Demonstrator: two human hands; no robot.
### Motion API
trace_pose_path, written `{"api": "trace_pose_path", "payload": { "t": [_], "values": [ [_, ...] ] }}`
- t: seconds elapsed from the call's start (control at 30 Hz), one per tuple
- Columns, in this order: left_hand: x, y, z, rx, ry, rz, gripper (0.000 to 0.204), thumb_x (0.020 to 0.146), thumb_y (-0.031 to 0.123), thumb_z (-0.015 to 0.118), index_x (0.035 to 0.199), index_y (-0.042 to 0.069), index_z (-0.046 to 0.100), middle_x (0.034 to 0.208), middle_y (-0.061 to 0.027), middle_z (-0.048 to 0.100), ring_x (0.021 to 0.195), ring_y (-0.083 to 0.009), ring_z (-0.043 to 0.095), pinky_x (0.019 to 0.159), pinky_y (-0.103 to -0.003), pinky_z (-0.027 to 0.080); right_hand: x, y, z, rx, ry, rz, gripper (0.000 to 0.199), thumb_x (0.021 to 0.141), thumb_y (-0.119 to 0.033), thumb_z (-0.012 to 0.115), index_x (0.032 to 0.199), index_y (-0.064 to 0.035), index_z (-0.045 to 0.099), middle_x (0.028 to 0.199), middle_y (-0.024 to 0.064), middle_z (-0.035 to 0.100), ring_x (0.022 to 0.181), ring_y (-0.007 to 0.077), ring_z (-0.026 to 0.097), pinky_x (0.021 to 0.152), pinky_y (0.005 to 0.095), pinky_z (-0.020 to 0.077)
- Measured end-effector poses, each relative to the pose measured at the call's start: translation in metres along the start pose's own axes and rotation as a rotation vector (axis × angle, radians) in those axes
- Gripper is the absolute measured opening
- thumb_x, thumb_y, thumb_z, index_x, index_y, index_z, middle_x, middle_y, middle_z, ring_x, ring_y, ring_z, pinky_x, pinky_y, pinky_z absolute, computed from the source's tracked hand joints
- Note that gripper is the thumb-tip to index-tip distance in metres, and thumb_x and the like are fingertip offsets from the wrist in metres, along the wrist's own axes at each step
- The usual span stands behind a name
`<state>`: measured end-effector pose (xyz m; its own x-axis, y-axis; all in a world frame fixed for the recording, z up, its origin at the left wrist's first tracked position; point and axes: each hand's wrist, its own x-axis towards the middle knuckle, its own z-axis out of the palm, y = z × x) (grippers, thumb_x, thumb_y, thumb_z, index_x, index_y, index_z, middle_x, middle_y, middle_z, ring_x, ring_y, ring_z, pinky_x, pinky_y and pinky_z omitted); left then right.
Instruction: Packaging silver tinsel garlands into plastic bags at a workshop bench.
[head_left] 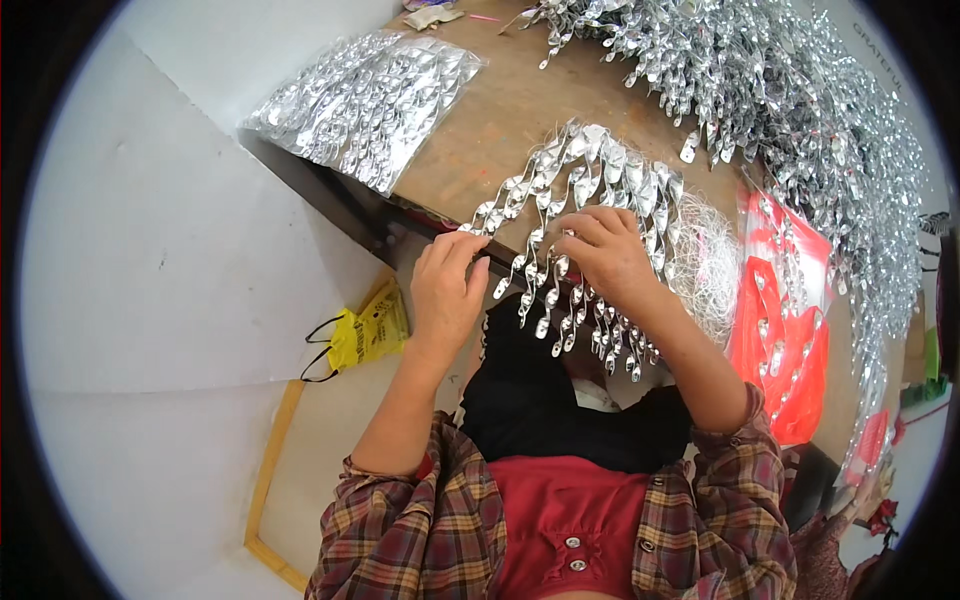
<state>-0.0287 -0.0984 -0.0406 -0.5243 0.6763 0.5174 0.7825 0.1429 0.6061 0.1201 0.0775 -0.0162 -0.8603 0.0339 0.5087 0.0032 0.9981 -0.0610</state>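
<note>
A white wall (120, 260) is seen first at far left, and next to it, down beside the bench, a yellow bag (368, 325) with black handles. Over to the bench (470, 120), brown-topped: its left corner is covered by a clear package (365, 105) filled with twisted silver pieces. At the middle of the near edge, a bunch of silver strands (598, 165) is laid, its lower ends hung over the side. Just to the right, a white thread tangle (703, 260) is bunched up, then a red-and-white bag (780, 340) with silver pieces across it. The far edge, toward the right corner, is crowded by a big silver heap (790, 80).

And now the hands! The left hand (448, 285) is held at the near edge, fingers straight, thumb brought close; its grip is nearly closed beside a strand's end, though whether that is pinched cannot be told. The right hand (610, 258) is arched over the bunch, fingers curled down, wrist bent leftward; what its half-curled grip has hold of cannot be told.
</note>
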Motion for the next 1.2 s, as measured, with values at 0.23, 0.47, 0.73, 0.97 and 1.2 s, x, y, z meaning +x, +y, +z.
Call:
{"api": "trace_pose_path", "payload": {
  "t": [0.23, 0.47, 0.73, 0.97, 1.2],
  "values": [
    [0.002, 0.001, -0.002, -0.008, 0.002, -0.027, 0.020, 0.076, 0.004, 0.062, 0.096, 0.003, 0.062, 0.097, -0.0105, 0.061, 0.089, -0.0277, 0.058, 0.077, -0.035, 0.046, 0.003, -0.001, 0.003, 0.023, -0.017, -0.030, 0.016, 0.067, -0.007, 0.059, 0.081, -0.0142, 0.061, 0.099, -0.0018, 0.059, 0.098, 0.0201, 0.053, 0.084, 0.0351, 0.0369],
    [0.001, -0.004, -0.002, 0.037, 0.050, 0.000, 0.024, 0.074, 0.004, 0.064, 0.098, 0.008, 0.062, 0.097, -0.0063, 0.060, 0.089, -0.0271, 0.056, 0.074, -0.037, 0.042, 0.005, 0.002, 0.004, 0.024, -0.016, -0.001, 0.018, 0.066, -0.006, 0.060, 0.082, -0.0139, 0.061, 0.094, -0.0014, 0.059, 0.097, 0.0201, 0.053, 0.084, 0.0349, 0.0373],
    [0.000, -0.007, -0.005, 0.053, 0.030, -0.089, 0.027, 0.072, 0.008, 0.067, 0.098, 0.007, 0.061, 0.101, -0.0069, 0.059, 0.092, -0.0277, 0.054, 0.079, -0.037, 0.043, 0.012, -0.005, 0.012, 0.018, -0.093, 0.023, 0.029, 0.066, -0.004, 0.064, 0.093, -0.0144, 0.064, 0.113, 0.0023, 0.057, 0.104, 0.0224, 0.050, 0.088, 0.0367, 0.0368],
    [-0.001, -0.011, 0.002, 0.019, 0.026, -0.115, 0.020, 0.072, 0.009, 0.068, 0.091, 0.007, 0.061, 0.102, -0.0058, 0.059, 0.096, -0.0272, 0.053, 0.081, -0.037, 0.042, 0.004, -0.003, 0.005, 0.045, -0.085, 0.078, 0.029, 0.065, 0.001, 0.060, 0.090, -0.0131, 0.065, 0.113, 0.0012, 0.057, 0.103, 0.0231, 0.050, 0.086, 0.0358, 0.0372],
    [-0.007, 0.017, 0.011, 0.193, 0.083, 0.071, 0.017, 0.069, 0.013, 0.070, 0.085, 0.011, 0.062, 0.101, 0.0000, 0.056, 0.103, -0.0225, 0.049, 0.085, -0.039, 0.034, 0.008, -0.008, 0.008, 0.076, -0.060, 0.114, 0.034, 0.066, 0.000, 0.060, 0.096, -0.0136, 0.063, 0.109, 0.0032, 0.057, 0.102, 0.0234, 0.051, 0.085, 0.0354, 0.0369]
  ]
}}
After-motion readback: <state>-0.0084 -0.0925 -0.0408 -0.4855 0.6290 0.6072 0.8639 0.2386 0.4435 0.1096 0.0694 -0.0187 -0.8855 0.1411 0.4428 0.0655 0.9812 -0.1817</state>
